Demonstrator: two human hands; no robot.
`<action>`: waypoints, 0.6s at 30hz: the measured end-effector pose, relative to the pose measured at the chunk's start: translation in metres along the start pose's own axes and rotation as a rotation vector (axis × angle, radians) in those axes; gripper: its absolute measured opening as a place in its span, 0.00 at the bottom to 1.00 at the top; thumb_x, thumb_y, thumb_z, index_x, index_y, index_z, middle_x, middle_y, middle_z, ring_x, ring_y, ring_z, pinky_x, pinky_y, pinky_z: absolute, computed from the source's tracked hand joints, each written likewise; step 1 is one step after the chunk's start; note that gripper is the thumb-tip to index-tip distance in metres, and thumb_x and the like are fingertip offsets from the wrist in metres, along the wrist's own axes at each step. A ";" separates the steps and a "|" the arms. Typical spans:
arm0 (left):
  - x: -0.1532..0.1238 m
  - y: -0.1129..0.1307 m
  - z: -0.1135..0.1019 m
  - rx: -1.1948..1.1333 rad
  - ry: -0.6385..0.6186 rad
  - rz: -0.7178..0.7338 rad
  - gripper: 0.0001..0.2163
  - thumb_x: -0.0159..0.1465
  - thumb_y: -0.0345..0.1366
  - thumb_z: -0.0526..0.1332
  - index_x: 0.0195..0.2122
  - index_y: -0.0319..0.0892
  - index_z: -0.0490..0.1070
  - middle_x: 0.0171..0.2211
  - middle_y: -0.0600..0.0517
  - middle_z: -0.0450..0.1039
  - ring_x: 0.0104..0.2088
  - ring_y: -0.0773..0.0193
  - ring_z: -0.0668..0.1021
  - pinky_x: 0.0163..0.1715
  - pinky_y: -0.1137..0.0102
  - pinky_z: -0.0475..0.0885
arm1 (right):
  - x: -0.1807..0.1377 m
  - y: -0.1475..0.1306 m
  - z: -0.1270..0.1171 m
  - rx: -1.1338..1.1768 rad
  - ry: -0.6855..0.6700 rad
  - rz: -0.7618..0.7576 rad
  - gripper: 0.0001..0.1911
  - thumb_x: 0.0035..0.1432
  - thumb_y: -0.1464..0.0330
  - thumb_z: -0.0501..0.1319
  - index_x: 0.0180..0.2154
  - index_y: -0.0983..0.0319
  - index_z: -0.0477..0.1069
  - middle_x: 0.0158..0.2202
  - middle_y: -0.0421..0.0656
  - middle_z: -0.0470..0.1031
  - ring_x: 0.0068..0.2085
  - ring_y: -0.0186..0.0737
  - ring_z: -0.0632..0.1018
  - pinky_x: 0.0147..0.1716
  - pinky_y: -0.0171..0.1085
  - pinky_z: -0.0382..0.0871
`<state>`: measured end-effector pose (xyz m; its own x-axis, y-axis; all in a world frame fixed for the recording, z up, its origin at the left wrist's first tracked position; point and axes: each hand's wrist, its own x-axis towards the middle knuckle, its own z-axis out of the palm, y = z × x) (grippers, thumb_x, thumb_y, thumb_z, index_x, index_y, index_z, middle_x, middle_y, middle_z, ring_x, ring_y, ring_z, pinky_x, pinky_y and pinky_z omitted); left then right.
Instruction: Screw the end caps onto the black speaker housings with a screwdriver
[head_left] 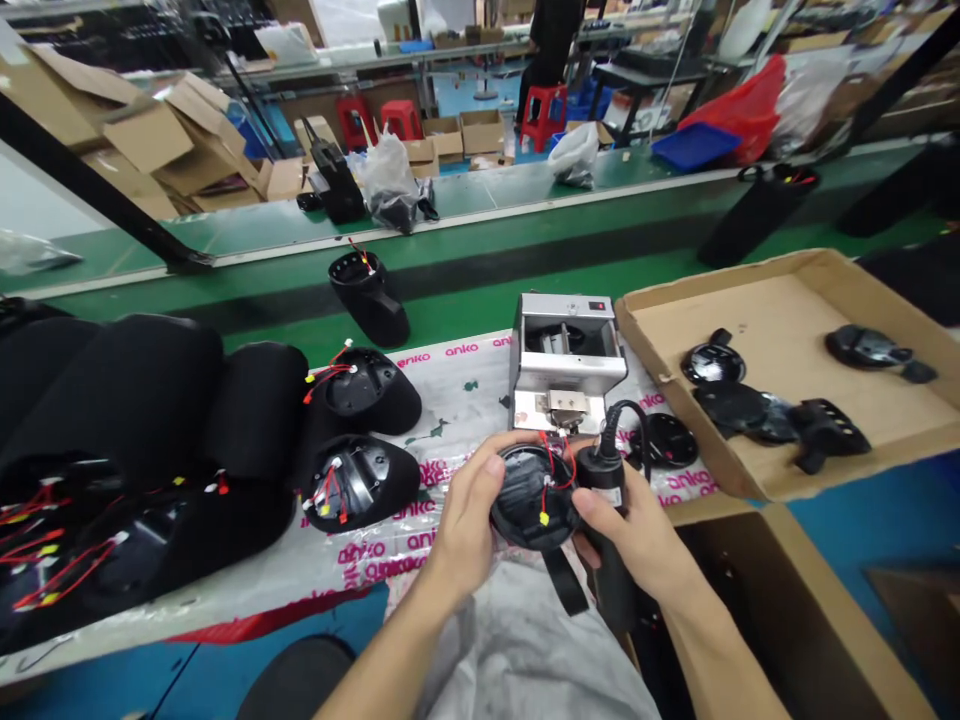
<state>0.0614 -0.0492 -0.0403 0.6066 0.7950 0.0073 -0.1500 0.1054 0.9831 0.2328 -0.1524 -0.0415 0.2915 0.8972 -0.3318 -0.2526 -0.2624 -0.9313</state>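
Observation:
My left hand (466,510) is closed round the left rim of a round black plastic cover (521,500), its hollow side up. Red wires with small white and yellow connectors lie across it, and a black strap hangs from its lower edge. In my right hand (637,525) is a black corded electric screwdriver (601,472), held cord end up, with the thumb by the cover's right edge. The screwdriver's tip is hidden. Just beyond both hands stands a silver screw feeder (568,365). Another black round part (670,440) lies to its right.
A cardboard tray (787,290) at right holds several black parts. Black fabric-covered cylinders (262,405) with red wires crowd the left. One black cylinder (369,297) stands behind on the green conveyor (465,290). Below the tray is an open cardboard box (817,600). A person (551,50) is far back.

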 end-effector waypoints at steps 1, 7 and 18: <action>0.003 0.001 -0.001 -0.011 -0.011 -0.007 0.21 0.81 0.52 0.57 0.60 0.44 0.81 0.60 0.46 0.85 0.62 0.49 0.82 0.67 0.58 0.74 | -0.002 0.000 0.000 -0.002 0.004 0.005 0.42 0.57 0.38 0.76 0.53 0.60 0.64 0.24 0.33 0.70 0.16 0.32 0.68 0.14 0.30 0.63; 0.010 -0.006 -0.013 0.010 -0.087 0.066 0.21 0.82 0.52 0.55 0.57 0.43 0.80 0.57 0.45 0.84 0.59 0.51 0.83 0.62 0.61 0.73 | -0.005 -0.002 0.005 0.009 0.033 0.011 0.43 0.56 0.37 0.76 0.53 0.60 0.63 0.25 0.33 0.69 0.17 0.31 0.69 0.15 0.31 0.65; 0.038 0.004 -0.015 -0.048 -0.327 0.012 0.22 0.77 0.53 0.56 0.52 0.42 0.81 0.50 0.43 0.85 0.51 0.46 0.84 0.59 0.56 0.76 | -0.004 -0.001 0.002 0.020 0.053 0.001 0.42 0.55 0.37 0.77 0.51 0.59 0.64 0.22 0.32 0.69 0.16 0.33 0.69 0.14 0.33 0.65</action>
<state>0.0722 -0.0091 -0.0391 0.8217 0.5636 0.0848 -0.1904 0.1311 0.9729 0.2295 -0.1550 -0.0391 0.3392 0.8769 -0.3406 -0.2710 -0.2556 -0.9280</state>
